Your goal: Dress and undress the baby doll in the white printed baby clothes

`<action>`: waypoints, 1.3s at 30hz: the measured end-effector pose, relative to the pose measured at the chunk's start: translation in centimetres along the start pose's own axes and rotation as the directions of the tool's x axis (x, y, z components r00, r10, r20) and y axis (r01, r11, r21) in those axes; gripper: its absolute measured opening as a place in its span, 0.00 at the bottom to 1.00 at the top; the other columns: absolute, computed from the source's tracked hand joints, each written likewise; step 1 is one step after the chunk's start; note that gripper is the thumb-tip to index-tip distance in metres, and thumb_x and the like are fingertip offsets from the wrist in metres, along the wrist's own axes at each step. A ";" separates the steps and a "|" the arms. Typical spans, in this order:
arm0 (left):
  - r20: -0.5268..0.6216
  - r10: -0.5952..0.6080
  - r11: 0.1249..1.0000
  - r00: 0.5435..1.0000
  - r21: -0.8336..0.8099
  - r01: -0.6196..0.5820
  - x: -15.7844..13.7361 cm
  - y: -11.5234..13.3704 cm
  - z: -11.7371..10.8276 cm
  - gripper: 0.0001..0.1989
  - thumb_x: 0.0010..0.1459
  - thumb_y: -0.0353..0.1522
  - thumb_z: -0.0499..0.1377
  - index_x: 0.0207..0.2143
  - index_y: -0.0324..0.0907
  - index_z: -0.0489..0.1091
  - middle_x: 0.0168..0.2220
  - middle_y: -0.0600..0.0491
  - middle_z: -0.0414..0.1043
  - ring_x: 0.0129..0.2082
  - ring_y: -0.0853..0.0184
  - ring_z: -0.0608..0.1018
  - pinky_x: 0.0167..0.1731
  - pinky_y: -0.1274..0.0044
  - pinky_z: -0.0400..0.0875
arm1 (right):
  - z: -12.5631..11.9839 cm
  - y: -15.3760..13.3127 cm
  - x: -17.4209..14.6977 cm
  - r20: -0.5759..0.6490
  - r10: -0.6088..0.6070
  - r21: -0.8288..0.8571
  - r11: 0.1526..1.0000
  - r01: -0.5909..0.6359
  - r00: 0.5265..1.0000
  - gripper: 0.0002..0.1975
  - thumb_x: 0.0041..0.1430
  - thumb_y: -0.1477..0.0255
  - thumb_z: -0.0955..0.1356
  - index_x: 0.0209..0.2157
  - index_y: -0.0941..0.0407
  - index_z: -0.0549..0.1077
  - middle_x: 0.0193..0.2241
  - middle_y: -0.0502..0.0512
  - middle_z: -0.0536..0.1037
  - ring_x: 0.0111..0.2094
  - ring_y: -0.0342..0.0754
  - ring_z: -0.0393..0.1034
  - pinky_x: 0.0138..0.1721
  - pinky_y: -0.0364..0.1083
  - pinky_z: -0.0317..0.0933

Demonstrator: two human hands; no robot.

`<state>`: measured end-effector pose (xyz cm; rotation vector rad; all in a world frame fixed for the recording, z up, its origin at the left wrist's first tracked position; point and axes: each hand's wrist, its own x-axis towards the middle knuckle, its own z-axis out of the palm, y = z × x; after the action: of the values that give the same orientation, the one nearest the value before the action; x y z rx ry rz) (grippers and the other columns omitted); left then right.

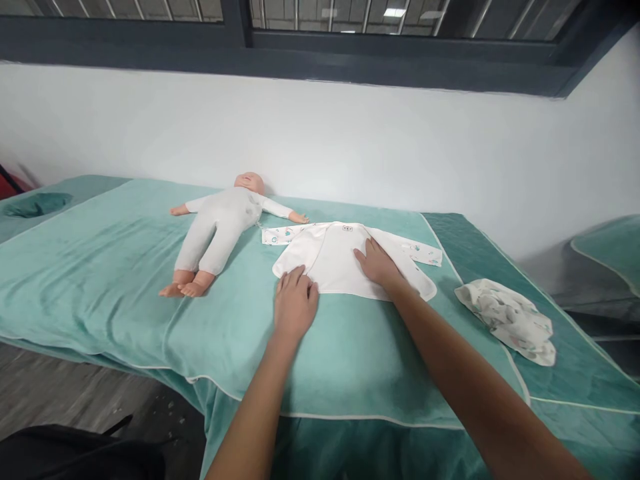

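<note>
Fingers on white shirt; long axis left-right, collar apparently facing wall.

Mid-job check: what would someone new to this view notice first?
Most likely the bald doll, lying face up with its arms spread on the green cover, left of centre. Next comes the white baby top laid out at the centre, sleeves spread, with the left hand at its near left edge and the right hand on its right half. A crumpled printed cloth lies off to the right.
</note>
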<state>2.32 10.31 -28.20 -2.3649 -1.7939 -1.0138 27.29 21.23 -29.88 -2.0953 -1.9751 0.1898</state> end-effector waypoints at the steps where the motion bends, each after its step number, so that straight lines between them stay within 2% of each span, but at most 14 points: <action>1: -0.005 0.002 1.000 1.000 -0.001 -0.002 0.0 0.0 0.0 0.08 0.65 0.31 0.53 0.32 0.43 0.70 0.57 0.46 0.71 0.57 0.58 0.72 0.61 0.59 0.62 | -0.1 0.0 -0.2 0.000 0.000 -0.004 1.000 0.000 1.000 0.38 0.69 0.55 0.51 0.68 0.72 0.50 0.70 0.70 0.50 0.71 0.56 0.40 0.69 0.53 0.39; 15: -0.011 0.000 1.000 1.000 -0.007 0.000 0.2 0.0 0.2 0.09 0.65 0.32 0.52 0.32 0.43 0.69 0.56 0.46 0.72 0.57 0.58 0.72 0.62 0.58 0.61 | -0.8 -0.4 -4.4 0.003 -0.065 -0.038 0.997 0.065 0.998 0.38 0.70 0.56 0.51 0.68 0.71 0.51 0.71 0.68 0.47 0.72 0.56 0.38 0.70 0.53 0.38; 27: 0.009 -0.022 1.000 1.000 -0.019 0.022 0.3 0.2 0.1 0.08 0.64 0.32 0.52 0.31 0.43 0.67 0.56 0.46 0.72 0.57 0.57 0.72 0.61 0.58 0.61 | -0.8 -0.3 -5.6 -0.015 -0.095 -0.077 0.993 0.094 0.995 0.36 0.70 0.57 0.52 0.68 0.70 0.52 0.70 0.68 0.48 0.71 0.56 0.38 0.69 0.53 0.39; 39: 0.021 -0.035 0.999 0.999 -0.016 0.035 0.3 0.2 0.2 0.08 0.65 0.32 0.52 0.31 0.44 0.66 0.57 0.47 0.72 0.58 0.58 0.71 0.60 0.60 0.62 | -1.6 -0.8 -7.9 -0.040 -0.116 -0.097 0.989 0.111 0.992 0.34 0.71 0.58 0.52 0.68 0.66 0.55 0.70 0.66 0.51 0.71 0.56 0.43 0.69 0.54 0.42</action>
<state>2.59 10.56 -28.12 -2.3704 -1.8481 -1.0147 26.44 13.25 -28.77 -2.0159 -2.1071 0.0277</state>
